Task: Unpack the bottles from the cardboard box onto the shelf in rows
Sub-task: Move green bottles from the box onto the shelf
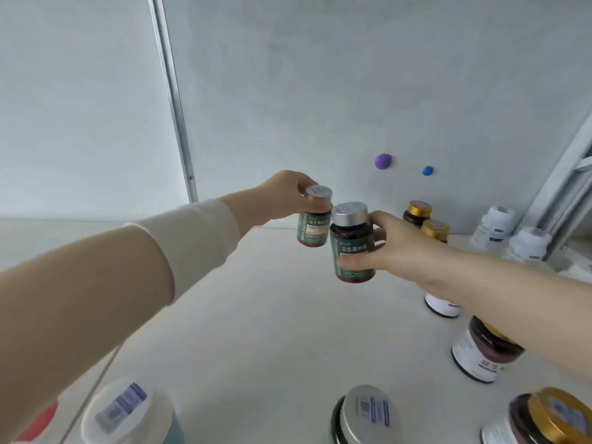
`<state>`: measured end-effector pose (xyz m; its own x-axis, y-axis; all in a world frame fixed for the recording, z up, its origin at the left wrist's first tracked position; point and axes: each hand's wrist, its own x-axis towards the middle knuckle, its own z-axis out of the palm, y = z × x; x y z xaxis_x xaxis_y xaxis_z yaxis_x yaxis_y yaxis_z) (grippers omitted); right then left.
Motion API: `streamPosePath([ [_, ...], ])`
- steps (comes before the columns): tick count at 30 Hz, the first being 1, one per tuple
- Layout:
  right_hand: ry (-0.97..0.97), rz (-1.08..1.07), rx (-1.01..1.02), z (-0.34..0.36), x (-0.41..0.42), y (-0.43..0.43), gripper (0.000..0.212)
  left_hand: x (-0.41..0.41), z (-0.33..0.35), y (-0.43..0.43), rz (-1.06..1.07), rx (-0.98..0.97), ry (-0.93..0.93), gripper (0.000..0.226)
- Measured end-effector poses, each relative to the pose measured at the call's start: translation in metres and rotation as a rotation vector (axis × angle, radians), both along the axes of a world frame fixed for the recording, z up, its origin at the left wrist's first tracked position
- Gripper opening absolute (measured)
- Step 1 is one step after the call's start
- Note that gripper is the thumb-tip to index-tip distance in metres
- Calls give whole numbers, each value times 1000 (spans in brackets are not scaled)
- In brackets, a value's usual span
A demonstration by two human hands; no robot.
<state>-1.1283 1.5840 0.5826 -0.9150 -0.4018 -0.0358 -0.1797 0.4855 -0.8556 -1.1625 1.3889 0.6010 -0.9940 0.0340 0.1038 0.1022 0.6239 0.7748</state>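
While your left hand (288,190) pinches the far green-labelled dark bottle with the silver cap (314,219) from above, fingers pressed around the cap and neck, that bottle hangs below your grip, just over the white shelf surface (256,315) near the back wall. Your right hand (394,248) wraps the nearer green-labelled dark bottle with the silver lid (351,243) from the side, thumb across the label, fingers curled behind, so the bottle sits to the left of your palm. The two bottles are just beside each other; whether either touches the shelf is hard to tell.

Your right forearm covers much of the row of dark gold-capped bottles (416,213) running along the right; only the base of one white-labelled bottle (442,307) shows beneath your wrist. Two white plastic bottles (495,227) stand at the far right by the grey shelf frame (563,174), blurred. Along the bottom edge, a silver-lidded jar (368,411), a white-lidded container (125,411) and a gold-capped jar (551,415) are cut off. A red shape (38,421) at lower left is too cropped to identify. A purple blob (382,161) and a blue dot (427,170) sit on the wall behind.
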Motion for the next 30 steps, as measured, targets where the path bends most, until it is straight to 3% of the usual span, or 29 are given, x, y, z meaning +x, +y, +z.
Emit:
streamPosePath([
  [9, 53, -62, 195, -36, -63, -26, 62, -73, -30, 3, -51, -49, -37, 37],
  [30, 44, -81, 251, -64, -91, -33, 65, -100, -50, 5, -59, -193, -17, 48],
])
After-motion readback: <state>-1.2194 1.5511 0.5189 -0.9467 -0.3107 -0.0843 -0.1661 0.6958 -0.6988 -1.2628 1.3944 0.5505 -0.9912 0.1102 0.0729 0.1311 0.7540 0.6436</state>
